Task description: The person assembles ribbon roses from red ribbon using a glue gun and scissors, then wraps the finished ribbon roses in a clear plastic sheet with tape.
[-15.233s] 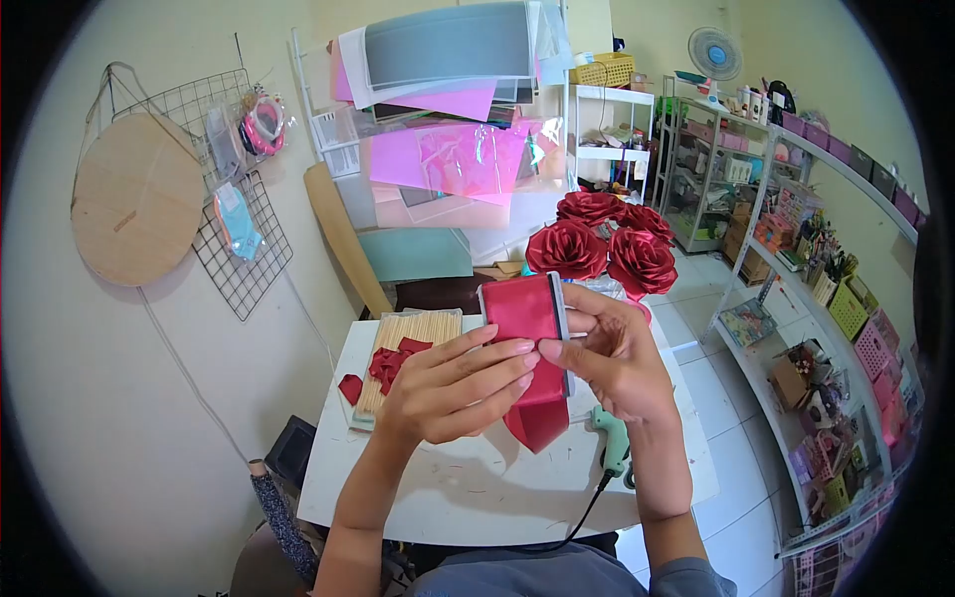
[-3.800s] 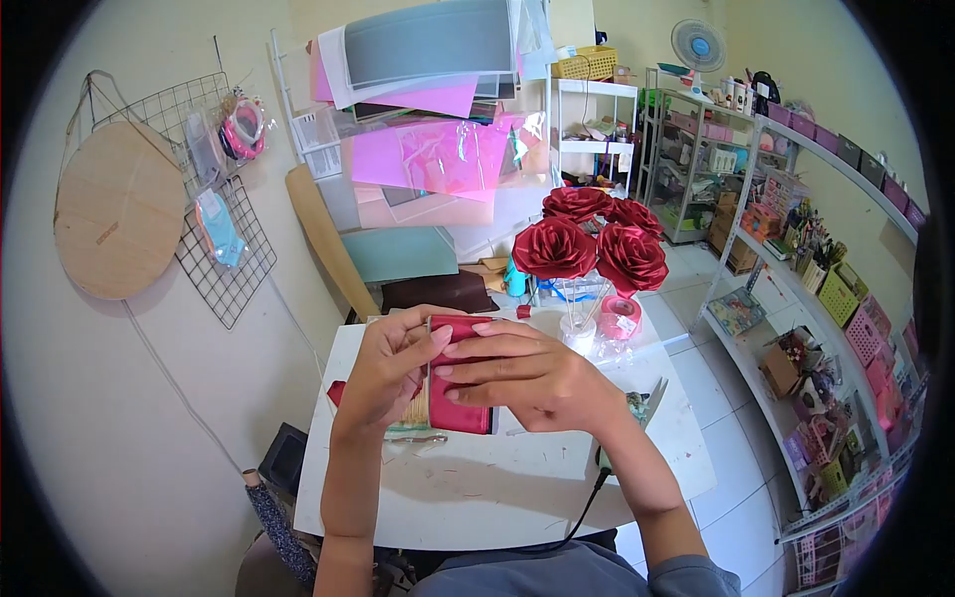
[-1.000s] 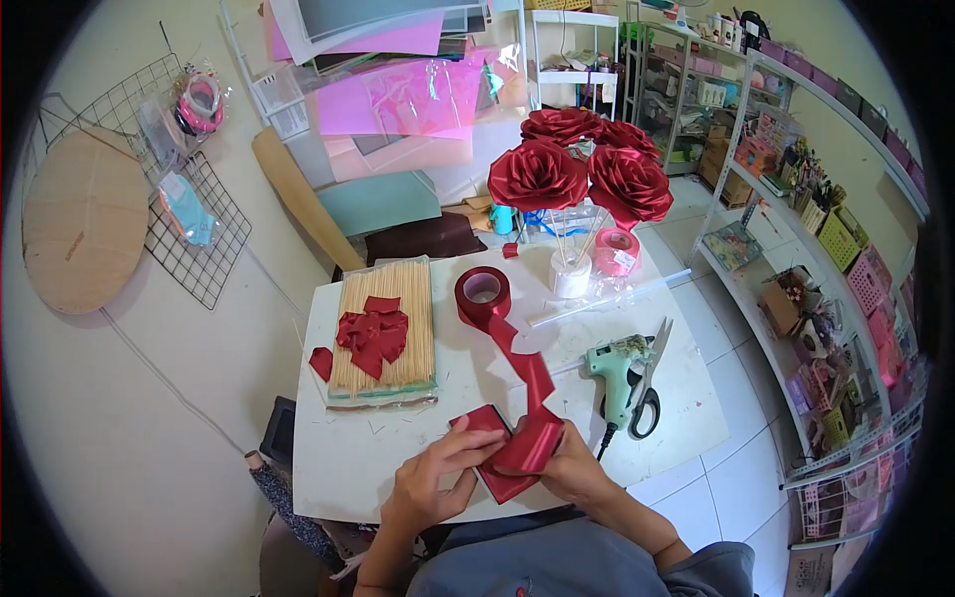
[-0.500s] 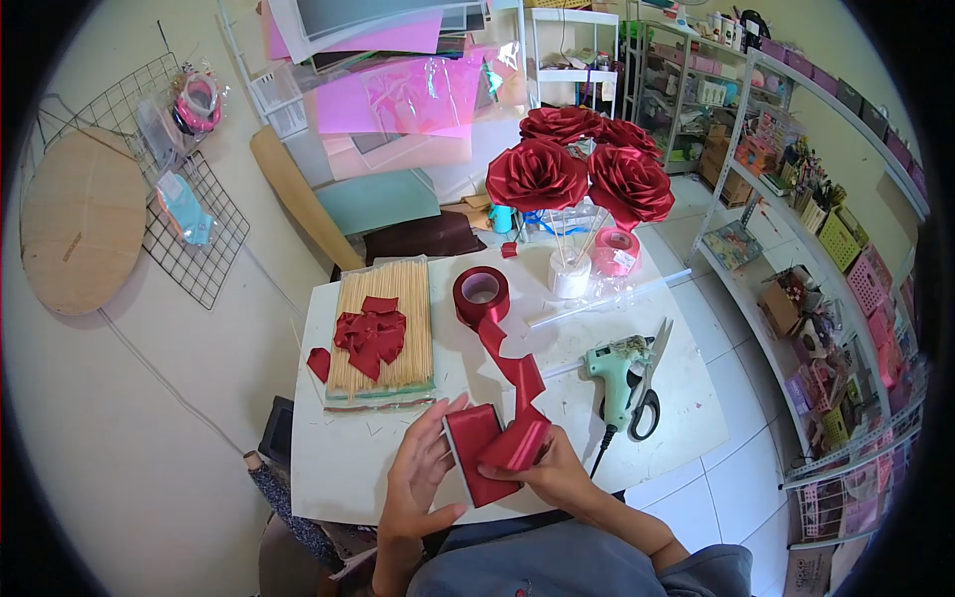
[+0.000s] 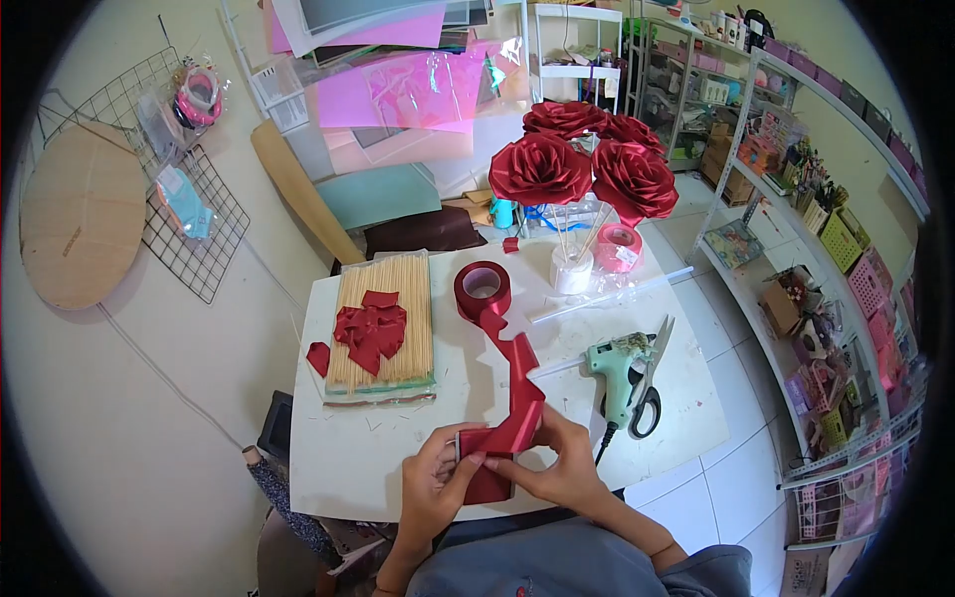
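My left hand (image 5: pixel 432 483) grips the left side of a flat rectangular block wrapped in red satin ribbon (image 5: pixel 487 489). Its thumb presses on the block's face. My right hand (image 5: pixel 569 465) pinches the loose red ribbon (image 5: pixel 524 383) against the block, both thumbs close together there. The ribbon runs up, twisted, to its roll (image 5: pixel 464 300) on the white table. Beyond my right hand lie a mint-green glue gun (image 5: pixel 617 376) and scissors (image 5: pixel 648 414). Cut red petals (image 5: pixel 373 333) rest on a pack of bamboo skewers (image 5: pixel 408 298) at the left.
Red ribbon roses (image 5: pixel 542 171) on sticks stand in a white holder (image 5: pixel 570 274) at the back of the table (image 5: pixel 348 468). A pink tape roll (image 5: pixel 619 251) sits beside it. Shelves (image 5: pixel 741 139) with craft supplies line the right side.
My left hand has closed round the block's edge, having been spread beside it. My right hand has moved slightly up and right; the loose ribbon now lies across the block.
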The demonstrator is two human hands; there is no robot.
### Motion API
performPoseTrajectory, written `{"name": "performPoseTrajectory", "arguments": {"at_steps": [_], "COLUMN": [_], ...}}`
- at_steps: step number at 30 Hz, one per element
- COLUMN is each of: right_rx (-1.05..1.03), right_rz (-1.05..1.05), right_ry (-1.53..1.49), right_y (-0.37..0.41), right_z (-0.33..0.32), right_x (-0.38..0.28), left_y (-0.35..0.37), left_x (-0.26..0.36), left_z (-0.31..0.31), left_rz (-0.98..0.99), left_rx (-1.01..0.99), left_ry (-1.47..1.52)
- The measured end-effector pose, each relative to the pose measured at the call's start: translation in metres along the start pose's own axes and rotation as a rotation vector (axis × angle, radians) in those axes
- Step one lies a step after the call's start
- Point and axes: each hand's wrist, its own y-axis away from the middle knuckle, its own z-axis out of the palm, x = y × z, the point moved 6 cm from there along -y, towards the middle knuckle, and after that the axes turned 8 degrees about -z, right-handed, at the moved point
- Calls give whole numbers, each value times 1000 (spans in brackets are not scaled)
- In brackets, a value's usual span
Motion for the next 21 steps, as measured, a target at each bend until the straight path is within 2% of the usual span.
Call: {"name": "performPoseTrajectory", "arguments": {"at_steps": [2, 3, 8, 10, 12, 14, 18, 20, 21], "right_rx": [105, 78, 76, 171, 168, 260, 262, 208, 185], "right_rz": [-38, -6, 100, 211, 202, 253, 335, 300, 313], "right_ry": [-240, -413, -517, -574, -616, -698, -604, -590, -616], "right_y": [-1, -2, -9, -8, -13, -13, -13, -12, -12], "right_z": [-2, 1, -3, -7, -7, -9, -5, 2, 4], "right_x": [5, 11, 14, 20, 19, 26, 26, 35, 32], "left_y": [2, 3, 6, 7, 9, 11, 16, 12, 9], "left_x": [-2, -5, -15, -15, -13, -10, -6, -7, 3], "left_z": [-1, -1, 1, -2, -2, -2, -1, 0, -1], "left_rz": [-30, -74, -126, -125, -125, -122, -86, -71, 149], "left_rx": [-2, -16, -72, -68, -74, -81, -75, -80, -29], "left_ry": [-14, -20, -75, -188, -196, -204, -217, -199, -315]}}
